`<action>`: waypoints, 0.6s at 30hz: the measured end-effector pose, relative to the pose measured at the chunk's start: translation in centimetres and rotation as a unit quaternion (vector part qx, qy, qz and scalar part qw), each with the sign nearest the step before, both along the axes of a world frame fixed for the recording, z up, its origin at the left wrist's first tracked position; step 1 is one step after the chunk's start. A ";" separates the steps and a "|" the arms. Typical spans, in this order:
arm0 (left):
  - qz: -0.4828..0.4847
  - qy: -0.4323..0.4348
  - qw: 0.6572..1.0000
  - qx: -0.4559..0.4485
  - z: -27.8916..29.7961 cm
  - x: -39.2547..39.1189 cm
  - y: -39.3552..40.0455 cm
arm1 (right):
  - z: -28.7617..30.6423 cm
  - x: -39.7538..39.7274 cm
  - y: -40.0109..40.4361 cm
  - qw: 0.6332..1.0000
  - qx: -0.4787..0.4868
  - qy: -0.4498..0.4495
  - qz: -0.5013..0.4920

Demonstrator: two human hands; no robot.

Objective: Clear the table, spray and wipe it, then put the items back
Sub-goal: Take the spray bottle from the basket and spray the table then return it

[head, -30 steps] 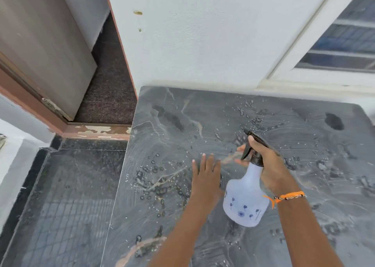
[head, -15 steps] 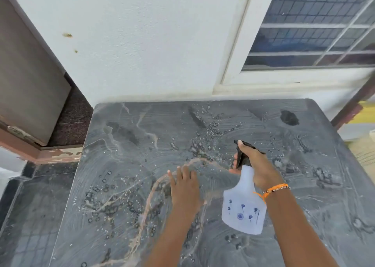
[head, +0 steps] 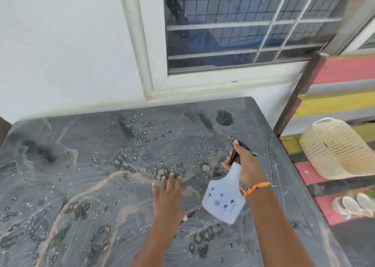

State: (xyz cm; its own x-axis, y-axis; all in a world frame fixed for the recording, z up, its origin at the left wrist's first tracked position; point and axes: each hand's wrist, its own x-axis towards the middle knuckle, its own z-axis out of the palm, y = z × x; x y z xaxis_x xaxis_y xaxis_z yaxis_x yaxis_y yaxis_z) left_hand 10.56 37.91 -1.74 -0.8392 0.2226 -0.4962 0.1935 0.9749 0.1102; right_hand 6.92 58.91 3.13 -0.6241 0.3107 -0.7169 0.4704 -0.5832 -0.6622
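The dark grey marbled table (head: 81, 165) fills the lower part of the head view, its top wet with droplets and smear marks. My right hand (head: 246, 165) grips the neck of a translucent white spray bottle (head: 223, 199) with a black trigger head and small blue flower prints, held above the table's right side with the nozzle aimed toward the far right. My left hand (head: 167, 197) lies flat on the wet surface, fingers together and palm down, just left of the bottle. An orange braided band sits on my right wrist.
A white wall and a barred window (head: 233, 27) stand behind the table. Right of the table's edge a pale woven basket (head: 334, 149) lies on a red and yellow striped floor, with pale sandals (head: 353, 206) nearer me.
The view has swung right, bringing the window, basket and sandals into sight. My right hand carried the bottle toward the table's right side. My left hand slid right over the wet surface.
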 end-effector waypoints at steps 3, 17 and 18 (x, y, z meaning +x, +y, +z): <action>0.014 -0.004 1.000 0.001 -0.2 0.0 0.2 | -0.6 0.5 1.7 0.999 -0.048 -0.003 -0.007; 0.151 0.043 0.981 0.113 0.1 7.8 -8.2 | 0.1 5.9 -8.9 0.961 -0.110 0.061 0.245; 0.173 0.045 0.978 0.109 0.2 9.3 -10.1 | 0.0 6.5 -11.1 0.953 -0.108 0.057 0.278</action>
State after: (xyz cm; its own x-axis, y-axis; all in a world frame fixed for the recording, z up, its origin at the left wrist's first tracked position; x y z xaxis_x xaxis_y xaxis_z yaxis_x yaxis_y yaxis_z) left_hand 19.86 27.76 -1.56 -0.9213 0.0089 -0.3887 -0.1257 0.9392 0.3195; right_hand 13.37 47.80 3.17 -0.7262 -0.2382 -0.6449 0.6792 -0.3936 -0.6195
